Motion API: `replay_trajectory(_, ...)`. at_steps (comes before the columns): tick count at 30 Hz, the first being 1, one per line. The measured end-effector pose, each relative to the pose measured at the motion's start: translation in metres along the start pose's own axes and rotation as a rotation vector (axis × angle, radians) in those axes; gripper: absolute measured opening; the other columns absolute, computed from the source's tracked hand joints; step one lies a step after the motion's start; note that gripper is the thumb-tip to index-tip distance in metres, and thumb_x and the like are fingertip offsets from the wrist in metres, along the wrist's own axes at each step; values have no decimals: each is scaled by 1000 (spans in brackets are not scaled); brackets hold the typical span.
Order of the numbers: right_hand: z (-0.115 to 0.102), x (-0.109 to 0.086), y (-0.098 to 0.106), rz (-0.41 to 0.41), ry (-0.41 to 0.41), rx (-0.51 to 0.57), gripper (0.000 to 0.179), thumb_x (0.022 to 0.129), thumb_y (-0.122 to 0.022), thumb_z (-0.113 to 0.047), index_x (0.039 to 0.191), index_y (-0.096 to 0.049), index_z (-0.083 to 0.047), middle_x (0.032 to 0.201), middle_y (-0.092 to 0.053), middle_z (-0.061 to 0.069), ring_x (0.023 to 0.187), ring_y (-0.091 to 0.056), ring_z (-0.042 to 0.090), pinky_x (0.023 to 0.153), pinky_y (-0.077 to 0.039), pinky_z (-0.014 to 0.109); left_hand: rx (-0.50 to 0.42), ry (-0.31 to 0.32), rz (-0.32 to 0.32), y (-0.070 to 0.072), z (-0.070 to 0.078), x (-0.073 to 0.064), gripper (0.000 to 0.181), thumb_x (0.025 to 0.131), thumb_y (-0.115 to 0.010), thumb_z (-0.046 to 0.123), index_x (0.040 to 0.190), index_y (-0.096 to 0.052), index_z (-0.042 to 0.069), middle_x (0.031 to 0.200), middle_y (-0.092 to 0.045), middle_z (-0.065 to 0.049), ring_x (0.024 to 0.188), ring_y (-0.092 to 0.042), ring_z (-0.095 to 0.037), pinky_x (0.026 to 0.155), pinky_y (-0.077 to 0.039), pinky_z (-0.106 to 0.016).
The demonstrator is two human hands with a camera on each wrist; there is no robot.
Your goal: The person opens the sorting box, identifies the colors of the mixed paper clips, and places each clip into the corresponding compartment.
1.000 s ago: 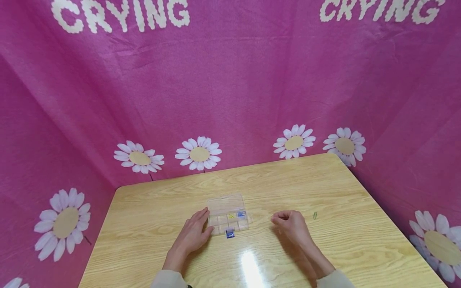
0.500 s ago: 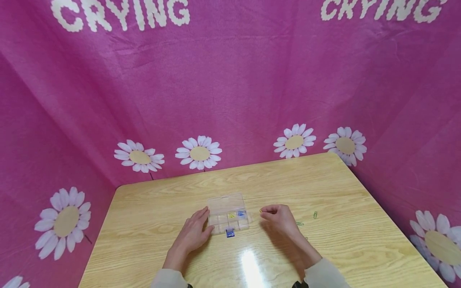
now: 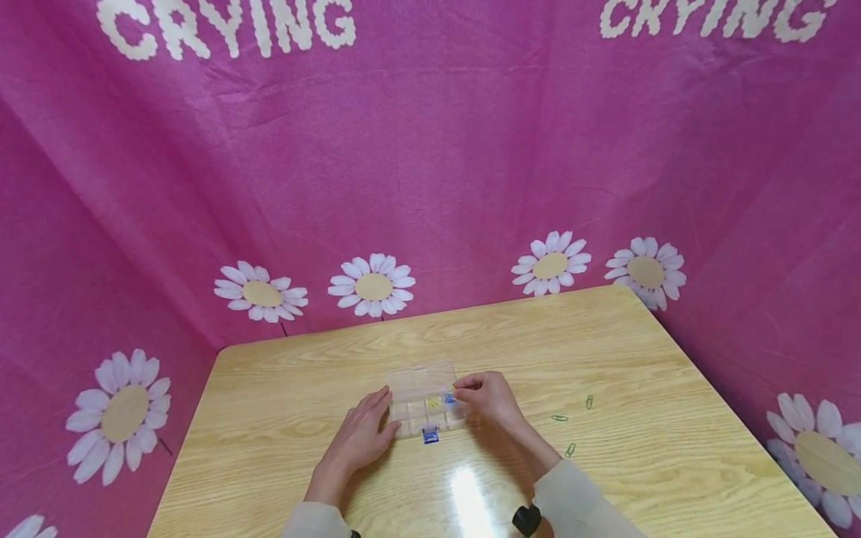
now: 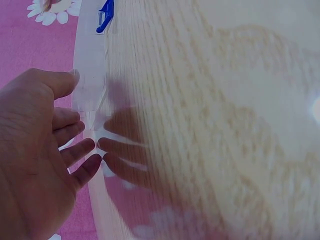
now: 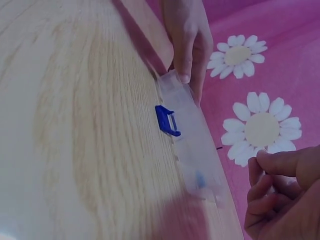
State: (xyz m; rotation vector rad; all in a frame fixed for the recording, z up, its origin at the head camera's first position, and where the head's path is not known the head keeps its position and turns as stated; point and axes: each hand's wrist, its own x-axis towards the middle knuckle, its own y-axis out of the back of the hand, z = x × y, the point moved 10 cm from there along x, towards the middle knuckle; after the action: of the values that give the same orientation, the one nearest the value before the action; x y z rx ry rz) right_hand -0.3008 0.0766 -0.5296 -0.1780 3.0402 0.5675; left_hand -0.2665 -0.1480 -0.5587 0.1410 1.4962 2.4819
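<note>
A clear plastic compartment box [image 3: 409, 411] lies on the table with its lid [image 3: 421, 381] raised at the back and a blue latch [image 3: 430, 435] at the front. Yellow pieces [image 3: 433, 402] and blue pieces [image 3: 450, 399] sit in separate back compartments. My left hand [image 3: 362, 433] rests against the box's left end, fingers fairly straight, thumb at the front corner. Over the right back compartment, my right hand [image 3: 489, 400] pinches a small yellow paper clip [image 3: 454, 387] between thumb and index finger. In the right wrist view its fingertips hide most of the clip.
On the table right of the box lie three green paper clips: one farther back [image 3: 589, 402], a middle clip [image 3: 560, 418] and a nearer clip [image 3: 570, 450]. A pink curtain [image 3: 457, 187] with daisies stands behind the table's back edge.
My right hand has moved left from the tabletop to the box, carrying the yellow paper clip. Two green paper clips have come into sight from under that arm. My left hand has stayed put.
</note>
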Motion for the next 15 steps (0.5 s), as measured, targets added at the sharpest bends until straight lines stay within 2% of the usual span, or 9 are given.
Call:
replay_trajectory(4,-3,5,-9,-17,1,2,7,90,-75,3,95,-77,7,86,-76,10,72,-66,22,53,-47,23,-11,0,2,0,1,0,64,101,-65,30,153,-46,-1,161,-41,-14,149,-36,-36,118,-29,-58)
replay_trajectory(9,-3,12,-17,-17,5,10,5,87,-77,4,91,-78,7,88,-77,12,72,-65,14,56,-46,19,-11,-3,10,1,1,0,63,101,-65,30,153,-46,-1,161,-41,-14,149,-36,-36,118,-29,-58)
replay_trajectory(15,-3,15,-21,-16,7,-22,5,86,-79,4,90,-78,6,91,-77,13,70,-64,11,58,-48,20,-11,-1,6,0,0,0,64,101,-65,30,153,-46,-1,161,-41,-14,149,-36,-35,119,-29,-58)
